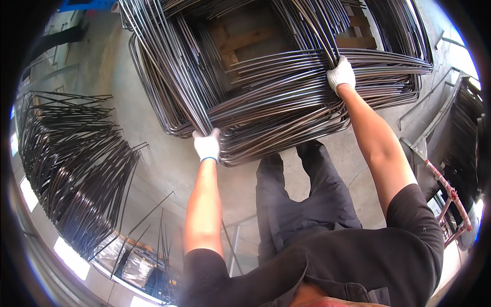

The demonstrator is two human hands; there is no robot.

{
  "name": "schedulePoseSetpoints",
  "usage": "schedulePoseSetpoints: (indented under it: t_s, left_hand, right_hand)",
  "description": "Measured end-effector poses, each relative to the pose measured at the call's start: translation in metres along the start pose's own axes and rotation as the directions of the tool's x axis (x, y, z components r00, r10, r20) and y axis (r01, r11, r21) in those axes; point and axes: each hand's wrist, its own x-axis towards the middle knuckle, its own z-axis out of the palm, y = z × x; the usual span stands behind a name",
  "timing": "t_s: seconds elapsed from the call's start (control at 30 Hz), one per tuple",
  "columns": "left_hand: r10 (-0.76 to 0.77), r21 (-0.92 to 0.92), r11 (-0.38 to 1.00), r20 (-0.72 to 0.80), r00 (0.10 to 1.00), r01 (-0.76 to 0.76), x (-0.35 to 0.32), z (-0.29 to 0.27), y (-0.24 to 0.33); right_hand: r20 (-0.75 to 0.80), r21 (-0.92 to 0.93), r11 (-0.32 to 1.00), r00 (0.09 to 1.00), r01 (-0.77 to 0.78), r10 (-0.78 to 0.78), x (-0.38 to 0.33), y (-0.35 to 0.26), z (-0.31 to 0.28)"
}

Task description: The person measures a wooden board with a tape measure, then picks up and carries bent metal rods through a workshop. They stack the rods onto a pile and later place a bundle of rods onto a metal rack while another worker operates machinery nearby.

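Note:
A large stack of dark bent metal rods (276,102) with rounded corners lies in front of me. My left hand (207,146), in a white knit glove with a blue cuff edge, is closed on the near end of a bundle of long rods (171,66) that runs away to the far left. Farther off to the right, my right hand (341,74), also white-gloved, grips the near end of another few rods (313,25) above the stack. Both arms are stretched forward and apart. The gloves hide the rod ends within the fingers.
Wooden pallet boards (245,40) show through the gap in the stack. On the left floor stands a big heap of bent dark rods (76,163), some poking outward. A rack with a worn red-and-white rail (447,187) is at the right. Wrapped goods (138,268) sit lower left.

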Motion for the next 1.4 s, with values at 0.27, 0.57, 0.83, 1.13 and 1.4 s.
schedulePoseSetpoints:
  t_s: [0.27,0.57,0.83,1.13,1.4]
  left_hand:
    - [0.074,0.133,0.99,-0.151,0.986,-0.054,0.01,-0.025,-0.01]
    - [-0.015,-0.333,0.939,0.196,0.98,0.082,0.026,-0.044,-0.039]
    - [-0.209,-0.592,0.646,0.472,0.857,0.483,-0.043,-0.045,-0.096]
    - [-0.102,-0.675,0.442,0.616,0.781,0.59,-0.061,-0.052,-0.134]
    - [-0.168,-0.701,0.453,0.54,0.825,0.551,-0.114,-0.032,-0.172]
  right_hand:
    - [0.004,0.067,0.996,0.998,0.066,-0.066,-0.048,-0.022,-0.022]
    - [-0.164,0.268,0.963,0.986,0.011,0.035,-0.134,0.056,-0.001]
    - [0.567,0.823,-0.243,0.758,-0.513,0.322,-0.259,0.13,0.07]
    - [0.506,0.752,-0.531,0.858,-0.391,0.084,-0.256,0.14,0.097]
    - [0.493,0.864,-0.247,0.837,-0.438,0.238,-0.249,0.122,0.11]
